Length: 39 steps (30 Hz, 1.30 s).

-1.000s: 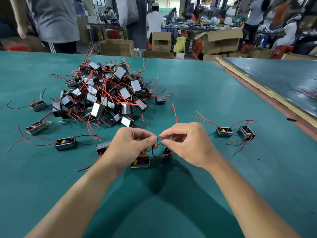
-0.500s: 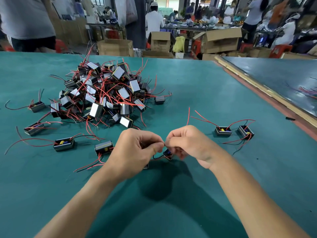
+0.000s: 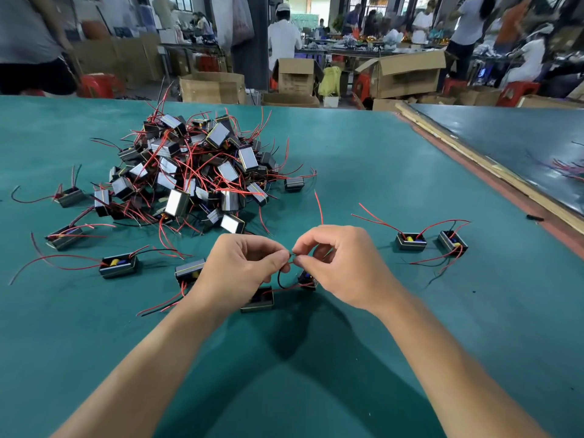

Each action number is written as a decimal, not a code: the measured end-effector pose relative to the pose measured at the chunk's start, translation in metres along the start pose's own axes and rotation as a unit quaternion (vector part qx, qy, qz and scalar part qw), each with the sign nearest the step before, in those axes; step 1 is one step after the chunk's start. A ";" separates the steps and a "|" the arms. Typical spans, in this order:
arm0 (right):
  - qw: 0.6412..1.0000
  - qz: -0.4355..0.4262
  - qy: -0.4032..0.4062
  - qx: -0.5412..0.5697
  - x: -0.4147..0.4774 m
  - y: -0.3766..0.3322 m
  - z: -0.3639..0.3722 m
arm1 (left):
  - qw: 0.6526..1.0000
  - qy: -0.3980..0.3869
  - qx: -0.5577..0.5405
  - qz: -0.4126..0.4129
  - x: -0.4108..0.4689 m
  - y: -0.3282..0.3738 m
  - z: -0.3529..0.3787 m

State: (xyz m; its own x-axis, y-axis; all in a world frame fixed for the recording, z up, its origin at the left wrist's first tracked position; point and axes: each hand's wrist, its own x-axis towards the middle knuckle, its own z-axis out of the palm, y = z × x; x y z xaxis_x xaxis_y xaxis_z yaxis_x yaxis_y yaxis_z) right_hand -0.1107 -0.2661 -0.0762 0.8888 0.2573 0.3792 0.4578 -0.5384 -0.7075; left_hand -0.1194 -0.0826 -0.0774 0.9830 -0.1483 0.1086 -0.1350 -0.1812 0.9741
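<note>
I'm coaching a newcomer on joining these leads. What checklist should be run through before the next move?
1. Wire ends meet between the hands: ok.
2. Left hand pinches them: ok.
3. Right hand pinches them: ok.
4. Bare strands twisted together: cannot tell, too small.
5. Near box rests flat on the table: ok.
6. Second box under the right hand seated on the table: cannot tell, partly hidden.

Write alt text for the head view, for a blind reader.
A left hand and right hand pinch wire ends together over a green table. A pile of small red-wired boxes lies behind them, two more boxes at right.
</note>
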 end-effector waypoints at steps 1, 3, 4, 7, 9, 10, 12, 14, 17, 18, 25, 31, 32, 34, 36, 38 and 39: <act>1.000 -0.004 -0.002 -0.009 0.000 0.000 -0.001 | 1.000 -0.001 0.004 0.002 0.000 0.000 0.000; 1.000 -0.005 -0.013 -0.018 0.000 0.000 -0.003 | 1.000 -0.003 0.018 0.011 -0.001 0.000 0.001; 1.000 -0.002 -0.023 -0.017 0.000 -0.001 -0.004 | 0.999 -0.003 0.029 0.019 -0.001 -0.001 0.001; 0.998 0.016 -0.061 0.007 0.000 -0.001 -0.007 | 0.995 -0.008 0.077 0.057 -0.002 -0.001 0.002; 0.994 0.038 -0.093 0.033 0.001 0.000 -0.009 | 0.990 -0.012 0.114 0.087 -0.003 -0.001 0.003; 0.992 0.047 -0.110 0.041 0.002 0.000 -0.010 | 0.985 -0.011 0.137 0.105 -0.003 -0.001 0.003; 0.988 0.056 -0.134 0.056 0.002 0.000 -0.011 | 0.975 -0.007 0.175 0.134 -0.003 -0.002 0.004; 0.986 0.062 -0.137 0.076 0.002 -0.001 -0.011 | 0.974 -0.002 0.175 0.142 -0.002 -0.003 0.002; 0.985 0.062 -0.129 0.091 0.001 -0.001 -0.012 | 0.977 -0.001 0.164 0.139 -0.001 -0.002 0.001; 0.986 0.060 -0.130 0.085 0.001 -0.001 -0.012 | 0.977 -0.002 0.161 0.137 -0.002 -0.002 0.001; 0.991 0.059 -0.095 0.079 0.002 0.000 -0.006 | 0.988 -0.021 0.114 0.104 -0.001 -0.003 0.002; 0.956 0.095 0.237 0.145 0.012 0.009 -0.027 | 0.991 0.011 0.099 0.087 0.000 -0.003 0.004; 0.945 0.111 0.280 0.129 0.013 0.014 -0.029 | 0.992 0.017 0.094 0.082 0.000 -0.002 0.003; 0.936 0.161 0.301 0.090 0.016 0.023 -0.030 | 0.992 0.026 0.090 0.080 0.000 -0.002 0.002; 0.940 0.216 0.256 0.065 0.016 0.028 -0.027 | 0.993 0.032 0.086 0.079 0.000 -0.001 0.002; 0.948 0.237 0.207 0.050 0.016 0.031 -0.023 | 0.994 0.036 0.074 0.071 0.000 0.000 0.002; 0.952 0.237 0.189 0.041 0.016 0.031 -0.021 | 0.995 0.038 0.068 0.066 0.000 0.001 0.002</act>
State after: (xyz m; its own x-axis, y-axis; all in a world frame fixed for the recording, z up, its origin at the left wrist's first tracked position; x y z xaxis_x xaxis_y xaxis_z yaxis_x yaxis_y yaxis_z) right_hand -0.0832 -0.2956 -0.0791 0.9315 -0.3144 0.1828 0.0220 -0.4532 -0.8911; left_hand -0.1201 -0.0850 -0.0767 0.9612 -0.1069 0.2542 -0.2748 -0.2954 0.9150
